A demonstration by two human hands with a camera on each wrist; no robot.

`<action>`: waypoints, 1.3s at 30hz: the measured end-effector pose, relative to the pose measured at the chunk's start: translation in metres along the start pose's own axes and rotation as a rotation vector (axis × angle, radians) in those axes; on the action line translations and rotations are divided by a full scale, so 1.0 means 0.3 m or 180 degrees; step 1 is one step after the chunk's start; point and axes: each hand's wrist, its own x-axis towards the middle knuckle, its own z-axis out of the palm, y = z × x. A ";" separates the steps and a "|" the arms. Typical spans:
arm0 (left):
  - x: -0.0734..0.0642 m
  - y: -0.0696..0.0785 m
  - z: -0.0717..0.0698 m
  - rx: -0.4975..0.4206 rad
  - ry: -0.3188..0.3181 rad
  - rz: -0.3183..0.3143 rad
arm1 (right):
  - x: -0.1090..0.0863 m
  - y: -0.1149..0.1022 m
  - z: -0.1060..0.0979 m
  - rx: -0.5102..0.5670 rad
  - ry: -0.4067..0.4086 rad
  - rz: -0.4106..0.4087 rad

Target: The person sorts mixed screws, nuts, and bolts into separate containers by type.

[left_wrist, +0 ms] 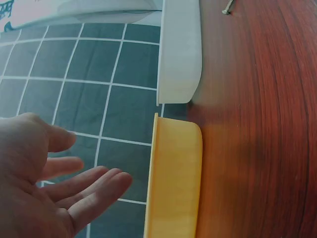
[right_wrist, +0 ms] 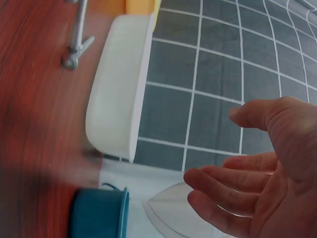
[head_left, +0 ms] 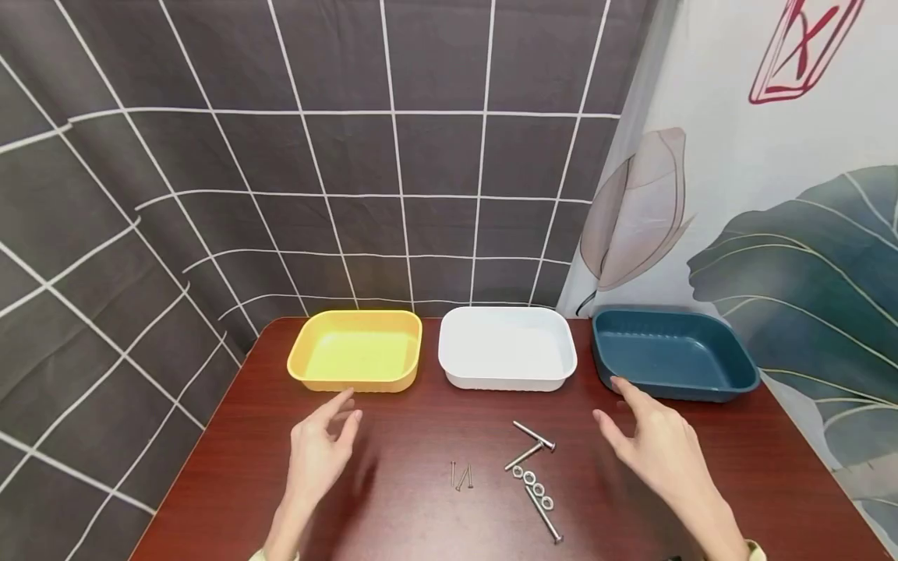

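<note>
My left hand hovers over the table in front of the yellow tray, fingers relaxed and holding nothing. On the other side, my right hand is held before the dark blue tray, thumb and fingers apart with nothing between them. Several small screws lie on the table between the hands. Closer to the right hand are long bolts and several hex nuts. The left wrist view shows the left hand beside the yellow tray; the right wrist view shows the right hand with loosely bent fingers.
A white tray stands between the yellow and blue ones along the back edge of the reddish-brown table. Behind rises a dark grey curtain with white grid lines. A white curtain with leaf prints hangs at the right.
</note>
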 end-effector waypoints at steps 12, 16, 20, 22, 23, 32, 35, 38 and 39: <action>0.008 -0.038 -0.015 -0.0708 0.0212 -0.1050 | -0.020 -0.072 0.064 0.0405 0.0000 0.0008; 0.012 -0.054 -0.025 -0.0858 0.0248 -0.1281 | -0.022 -0.090 0.077 0.0463 -0.0016 0.0022; 0.016 -0.066 -0.036 -0.0961 0.0267 -0.1451 | -0.024 -0.103 0.082 0.0496 -0.0025 0.0036; 0.018 -0.073 -0.038 -0.0964 0.0274 -0.1479 | -0.025 -0.106 0.083 0.0504 -0.0016 0.0042; 0.019 -0.078 -0.038 -0.0984 0.0278 -0.1491 | -0.026 -0.107 0.084 0.0511 -0.0009 0.0041; 0.048 -0.126 -0.051 -0.1460 0.0477 -0.2087 | -0.024 -0.124 0.104 0.0830 -0.0008 -0.0014; 0.061 -0.140 -0.060 -0.1656 0.0558 -0.2252 | -0.022 -0.134 0.113 0.0927 -0.0018 0.0000; 0.072 -0.154 -0.065 -0.1773 0.0600 -0.2368 | -0.024 -0.142 0.123 0.1006 -0.0042 0.0033; 0.076 -0.159 -0.066 -0.1796 0.0603 -0.2404 | -0.026 -0.145 0.127 0.1036 -0.0049 0.0045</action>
